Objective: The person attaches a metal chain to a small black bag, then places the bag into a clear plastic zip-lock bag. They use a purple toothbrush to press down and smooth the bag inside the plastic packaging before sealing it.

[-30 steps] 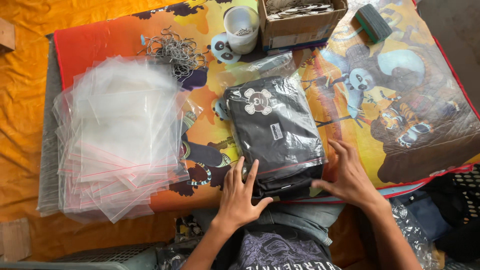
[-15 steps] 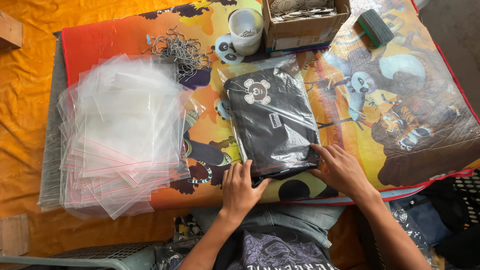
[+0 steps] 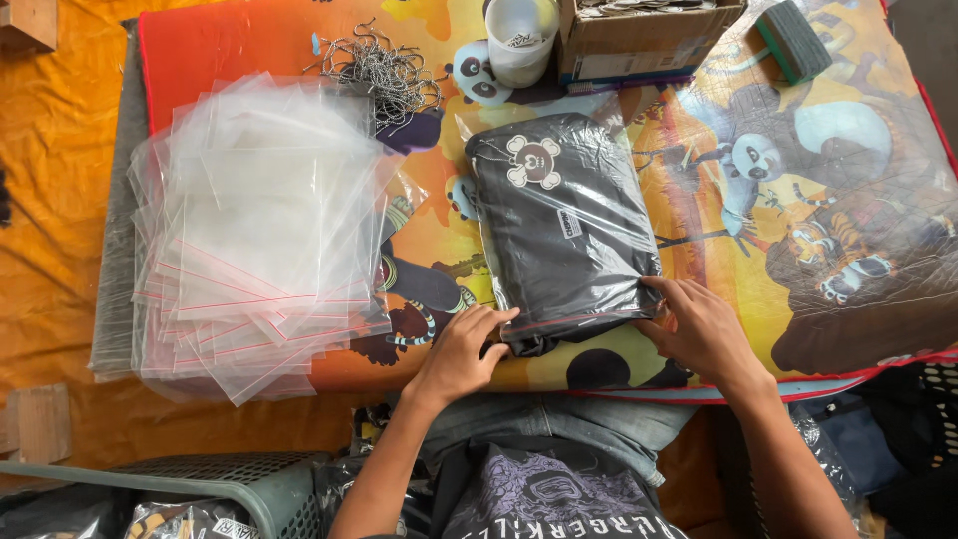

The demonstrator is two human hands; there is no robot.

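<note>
A folded black garment with a small skull print sits inside a clear plastic bag (image 3: pixel 564 225) on the colourful printed table cover (image 3: pixel 818 200). My left hand (image 3: pixel 464 349) presses on the near left corner of the bag, fingers on its open edge. On the near right corner rests my right hand (image 3: pixel 699 324), fingers flat on the plastic. A red seal strip runs along the bag's near edge between both hands.
A thick stack of clear zip bags (image 3: pixel 254 225) lies at the left. Behind it is a heap of metal ball chains (image 3: pixel 384 70), a white cup (image 3: pixel 519 35), a cardboard box (image 3: pixel 649 35) and a green block (image 3: pixel 793 40). A grey basket (image 3: pixel 230 489) sits near left.
The bagged garment has slid further onto the table, away from me. Both hands moved up with it and now press its near edge.
</note>
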